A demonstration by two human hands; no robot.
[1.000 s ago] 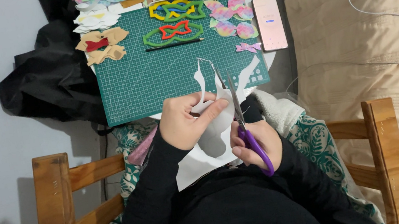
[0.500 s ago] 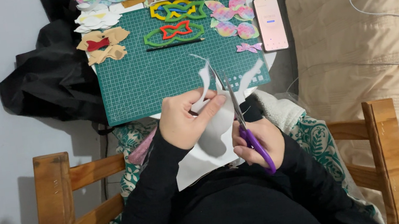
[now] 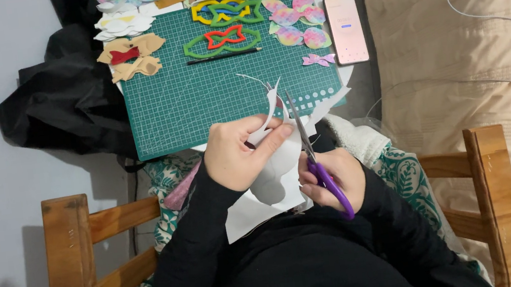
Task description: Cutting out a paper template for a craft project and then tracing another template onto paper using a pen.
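My left hand [image 3: 238, 153] pinches a sheet of white paper [image 3: 274, 184] held over my lap, just in front of the green cutting mat [image 3: 198, 105]. My right hand [image 3: 333, 176] grips purple-handled scissors [image 3: 313, 155], whose blades point up and away from me into the paper beside my left fingers. Curved strips of cut paper stick up above my left hand. Both arms wear black sleeves.
On the mat lie green, yellow and red bow-shaped outlines [image 3: 222, 39], pastel bow pieces [image 3: 295, 23], tan and white bow shapes [image 3: 129, 55] and a pencil [image 3: 224, 55]. A phone [image 3: 345, 27] lies at the mat's right. A black bag [image 3: 66, 102] sits left; wooden chair arms [image 3: 71, 266] flank me.
The scissors' blades have moved a little up and left along the paper. My left hand has turned the sheet slightly, and the cut strips above it have shifted.
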